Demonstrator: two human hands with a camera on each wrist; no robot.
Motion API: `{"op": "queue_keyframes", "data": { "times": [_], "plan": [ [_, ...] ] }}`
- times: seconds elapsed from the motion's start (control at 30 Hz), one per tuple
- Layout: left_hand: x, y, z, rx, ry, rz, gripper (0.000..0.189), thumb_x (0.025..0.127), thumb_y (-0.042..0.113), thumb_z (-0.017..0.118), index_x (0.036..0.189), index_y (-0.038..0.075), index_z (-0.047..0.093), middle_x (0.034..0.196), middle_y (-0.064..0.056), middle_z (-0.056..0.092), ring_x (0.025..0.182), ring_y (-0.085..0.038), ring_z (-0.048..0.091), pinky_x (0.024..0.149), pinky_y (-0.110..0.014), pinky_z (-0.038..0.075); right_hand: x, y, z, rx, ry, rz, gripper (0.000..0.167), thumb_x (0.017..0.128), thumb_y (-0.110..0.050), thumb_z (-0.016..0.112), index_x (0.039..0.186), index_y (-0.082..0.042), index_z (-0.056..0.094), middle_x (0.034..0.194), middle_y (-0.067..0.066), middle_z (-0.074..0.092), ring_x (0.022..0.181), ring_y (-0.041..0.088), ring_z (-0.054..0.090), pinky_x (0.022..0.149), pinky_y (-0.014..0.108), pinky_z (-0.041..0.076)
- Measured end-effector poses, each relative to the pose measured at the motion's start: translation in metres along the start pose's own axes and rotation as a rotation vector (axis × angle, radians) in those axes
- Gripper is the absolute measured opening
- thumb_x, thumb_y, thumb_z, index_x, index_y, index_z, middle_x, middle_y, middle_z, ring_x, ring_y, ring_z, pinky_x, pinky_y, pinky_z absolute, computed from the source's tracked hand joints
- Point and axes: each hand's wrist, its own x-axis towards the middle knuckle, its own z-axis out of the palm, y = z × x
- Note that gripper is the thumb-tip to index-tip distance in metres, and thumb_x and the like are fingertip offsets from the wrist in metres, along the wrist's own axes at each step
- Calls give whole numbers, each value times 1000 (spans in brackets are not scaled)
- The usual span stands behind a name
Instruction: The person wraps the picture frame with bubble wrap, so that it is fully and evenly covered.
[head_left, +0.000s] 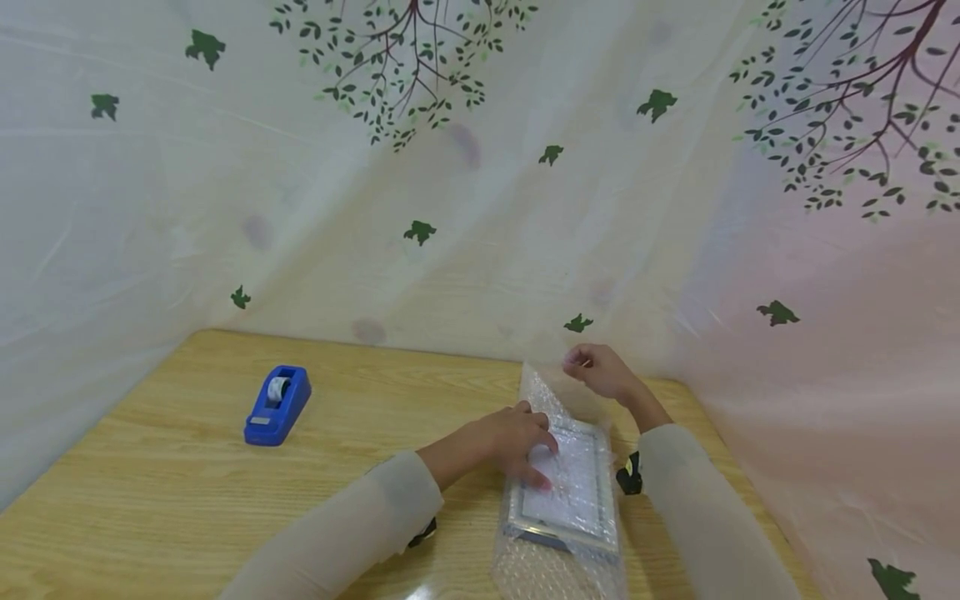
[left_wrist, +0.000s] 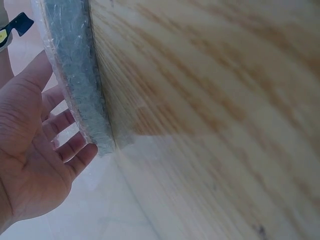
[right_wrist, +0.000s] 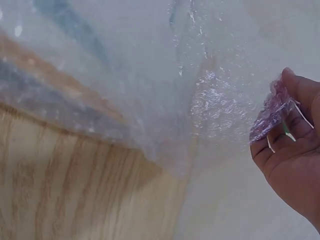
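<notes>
A picture frame with a pale front lies on the table at the right, covered in clear bubble wrap. My left hand rests on it with fingers spread; in the left wrist view the fingers of that hand lie along the wrapped frame's edge. Beyond the frame's far end, my right hand is raised. The right wrist view shows this hand pinching the far end of the bubble wrap, which stretches up off the table.
A blue tape dispenser with a roll of clear tape stands on the wooden table, to the left. Behind the table and along its sides hangs a pale sheet printed with leaves and branches.
</notes>
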Motion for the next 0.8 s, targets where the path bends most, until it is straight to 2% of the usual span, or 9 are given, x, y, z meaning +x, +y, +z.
{"op": "queue_keyframes", "data": {
  "times": [0.17, 0.27, 0.47, 0.63, 0.73, 0.8],
  "plan": [
    [2, -2, 2, 11, -2, 3, 54, 87, 64, 71, 131, 32, 69, 128, 5, 59, 108, -15, 46, 85, -27, 44, -3, -8, -7, 16, -16, -43, 23, 100, -4, 63, 121, 4, 64, 94, 17, 69, 83, 26, 61, 67, 30, 49],
    [2, -2, 2, -4, -5, 5, 53, 87, 63, 72, 131, 32, 69, 128, 5, 59, 107, -15, 46, 86, -26, 44, -5, -12, -10, -6, -25, -64, 19, 100, -4, 63, 117, 2, 64, 93, 13, 67, 82, 24, 61, 67, 30, 50],
    [1, -1, 1, -24, -12, -1, 53, 88, 62, 72, 131, 32, 69, 128, 4, 59, 108, -16, 46, 88, -27, 44, -15, -22, -17, -78, 0, -96, 11, 100, -9, 66, 108, -2, 68, 101, 11, 69, 89, 24, 64, 73, 33, 53],
    [1, -1, 0, -15, -15, -6, 52, 88, 63, 71, 131, 32, 69, 128, 5, 58, 109, -16, 46, 88, -27, 44, -21, -29, -18, -81, 9, -185, 8, 99, -3, 63, 104, 2, 65, 91, 6, 67, 83, 20, 60, 68, 30, 50],
    [1, -1, 0, -7, -16, -5, 53, 88, 63, 70, 131, 33, 68, 129, 5, 58, 109, -16, 46, 88, -27, 44, -23, -34, -16, -71, -8, -214, 17, 98, -1, 57, 112, 3, 64, 78, 3, 60, 69, 15, 52, 62, 29, 46],
    [1, -1, 0, -7, -17, -4, 53, 88, 63, 70, 131, 33, 68, 129, 5, 58, 109, -16, 46, 88, -27, 44, -22, -38, -14, -79, -25, -186, 26, 97, -2, 55, 121, 1, 63, 75, 2, 57, 63, 13, 48, 60, 30, 45]
  ]
}}
